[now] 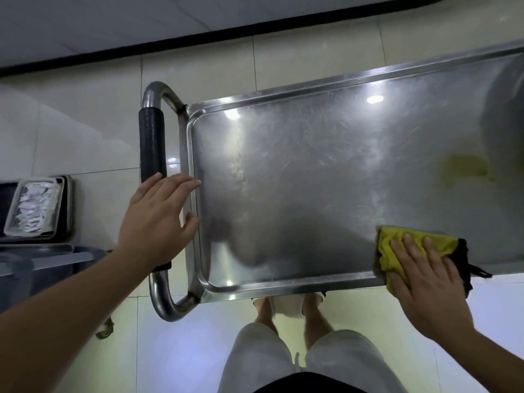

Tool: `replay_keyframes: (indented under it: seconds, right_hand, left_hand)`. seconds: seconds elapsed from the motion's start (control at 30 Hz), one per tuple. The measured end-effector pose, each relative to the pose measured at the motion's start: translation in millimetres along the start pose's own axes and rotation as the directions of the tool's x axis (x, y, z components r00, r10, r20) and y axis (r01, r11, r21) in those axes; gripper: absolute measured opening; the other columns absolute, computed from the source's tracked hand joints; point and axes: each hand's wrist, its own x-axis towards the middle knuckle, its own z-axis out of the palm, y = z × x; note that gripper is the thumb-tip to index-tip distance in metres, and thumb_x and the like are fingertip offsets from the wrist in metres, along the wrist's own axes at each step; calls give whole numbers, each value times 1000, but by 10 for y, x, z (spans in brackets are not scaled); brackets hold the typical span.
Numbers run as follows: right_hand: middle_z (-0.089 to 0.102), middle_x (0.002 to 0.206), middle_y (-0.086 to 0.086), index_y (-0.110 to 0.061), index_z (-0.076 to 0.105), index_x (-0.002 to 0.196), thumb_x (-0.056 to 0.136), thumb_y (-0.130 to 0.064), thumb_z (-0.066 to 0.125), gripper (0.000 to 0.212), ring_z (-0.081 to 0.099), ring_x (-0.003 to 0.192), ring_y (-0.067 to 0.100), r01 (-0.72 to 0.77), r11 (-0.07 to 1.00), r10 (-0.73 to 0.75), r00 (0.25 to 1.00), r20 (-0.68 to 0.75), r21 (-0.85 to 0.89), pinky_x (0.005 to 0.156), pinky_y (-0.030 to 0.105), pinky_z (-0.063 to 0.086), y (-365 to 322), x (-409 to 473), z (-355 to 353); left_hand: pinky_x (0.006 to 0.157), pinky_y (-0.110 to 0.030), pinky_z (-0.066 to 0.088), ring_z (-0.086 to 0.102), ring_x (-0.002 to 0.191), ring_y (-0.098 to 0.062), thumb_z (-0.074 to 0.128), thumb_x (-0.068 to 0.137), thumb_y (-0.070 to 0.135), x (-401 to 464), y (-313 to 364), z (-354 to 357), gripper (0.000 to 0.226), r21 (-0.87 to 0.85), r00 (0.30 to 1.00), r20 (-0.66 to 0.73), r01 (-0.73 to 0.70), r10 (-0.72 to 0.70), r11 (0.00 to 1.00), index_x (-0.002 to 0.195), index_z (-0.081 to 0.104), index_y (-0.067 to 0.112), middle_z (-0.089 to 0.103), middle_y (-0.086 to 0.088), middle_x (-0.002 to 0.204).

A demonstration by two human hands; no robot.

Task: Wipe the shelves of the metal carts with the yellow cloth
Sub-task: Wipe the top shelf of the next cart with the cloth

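At lower right, the yellow cloth (pixel 408 251) is pressed flat on the cart shelf (pixel 312 171) by the right hand (pixel 425 276), fingers spread. Soft, limp; best bunched under the palm. Left hand (pixel 158 222), opened wide, hovers at the handle (pixel 151 143).

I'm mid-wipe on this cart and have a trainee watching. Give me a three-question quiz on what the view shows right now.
1. True or false: the right hand presses the yellow cloth flat with straight fingers.
2. Where on the top shelf does the cloth lie? A) far edge by the wall B) near edge, at the person's right C) beside the handle
3. Fill in: the left hand is open over the black-wrapped ______ at the cart's end.

Key: 1 true. 2 B. 3 handle; whether the palm actually touches it cannot be told.
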Motion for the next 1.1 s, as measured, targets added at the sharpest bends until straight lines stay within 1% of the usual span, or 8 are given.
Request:
replay_keyframes:
  seconds: [0.1,0.27,0.37,0.53,0.77,0.87,0.97,1.1]
  right_hand:
    - [27,169,1,-25,36,161,100,-51,34,66,19,158,32,-43,998,45,998,-51,40,115,58,30,-719,106,90]
    - [18,172,-1,-26,32,162,100,-43,41,66,15,158,32,297,945,-297,955,-18,139,117,59,34,-2630,139,468]
    - [12,174,-3,-26,23,164,104,-41,34,63,1,160,30,475,854,-494,868,46,213,126,55,18,-3548,99,529]
    - [21,171,-6,-30,24,164,102,-42,45,67,13,159,25,644,757,-648,762,1,107,128,47,6,-3247,336,488]
    - [32,168,-4,-31,36,161,102,-42,41,60,29,155,27,173,983,-164,978,-127,59,118,55,32,-1269,827,56]
    - [35,166,6,-24,34,161,100,-42,34,64,32,152,36,-140,985,151,981,-119,96,114,60,34,-607,1149,-243]
    - [25,170,2,-28,24,164,99,-48,25,68,18,157,32,-326,926,342,938,-57,190,121,57,20,-656,1449,-398]
    - [35,166,6,-23,34,161,100,-44,32,65,25,155,35,-202,964,224,968,-115,173,118,57,26,-1539,1579,-271]
  left_hand:
    - [128,-41,19,55,133,-19,51,89,36,5,-2,10,56,-16,1000,-25,-7,6,1000,143,56,22,60,2,143]
    - [128,-38,17,55,132,-17,53,89,34,1,-26,20,54,-22,999,-35,-16,15,1000,141,57,22,60,2,141]
    - [128,-39,17,54,132,-16,53,91,33,-5,-44,19,52,-20,999,-26,-27,27,999,141,58,21,61,2,140]
    - [128,-41,18,53,134,-16,51,92,35,-2,-54,17,52,-15,1000,-2,-30,30,999,142,57,22,61,2,141]
    - [128,-42,18,53,135,-16,49,91,38,1,-51,16,53,-28,1000,6,-29,29,999,142,56,24,61,3,141]
    - [129,-40,16,54,134,-16,50,91,37,8,-36,16,53,-30,1000,6,-26,26,999,141,57,24,62,3,140]
    - [129,-41,17,54,134,-16,50,91,38,12,-46,20,53,-28,1000,12,-23,23,999,142,57,23,61,3,141]
    - [129,-39,16,54,133,-14,52,91,36,14,-55,29,52,-52,1000,-6,-17,17,999,141,57,24,61,5,140]
